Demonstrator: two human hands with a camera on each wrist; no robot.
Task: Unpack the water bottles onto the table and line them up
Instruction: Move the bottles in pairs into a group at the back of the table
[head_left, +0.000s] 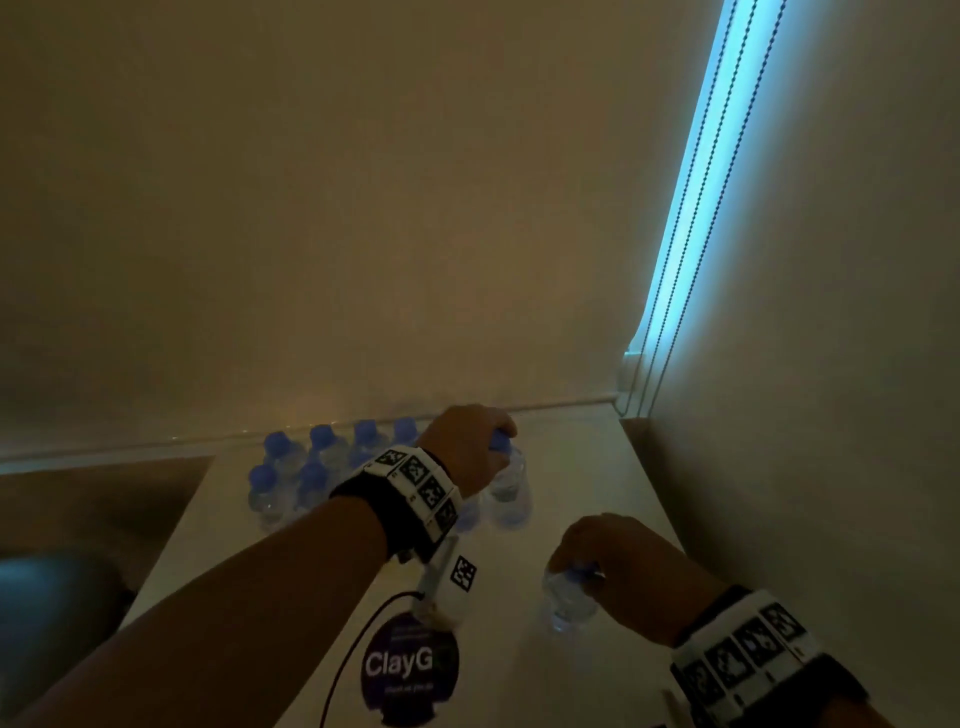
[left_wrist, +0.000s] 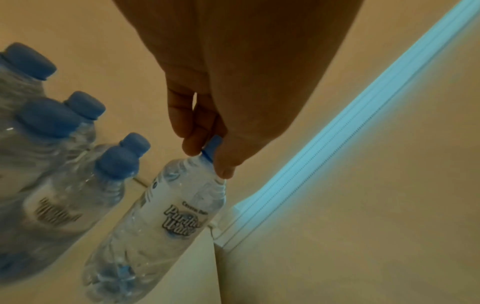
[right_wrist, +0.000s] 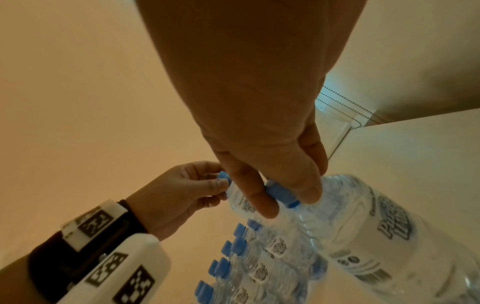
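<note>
Your left hand (head_left: 470, 444) pinches the blue cap of a clear, ribbed plastic water bottle (head_left: 511, 486) standing near the back wall, just right of the cluster of blue-capped bottles (head_left: 306, 467). Your right hand (head_left: 618, 564) grips the cap of a second clear bottle (head_left: 566, 597) closer to you, both on the smooth pale counter (head_left: 571, 457) in a dim corner.

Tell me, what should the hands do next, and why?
Probably set the left hand's bottle down beside the standing bottles, since fingers pinch its blue cap and it sits next to that group, while the right hand holds another bottle apart from them.
</note>
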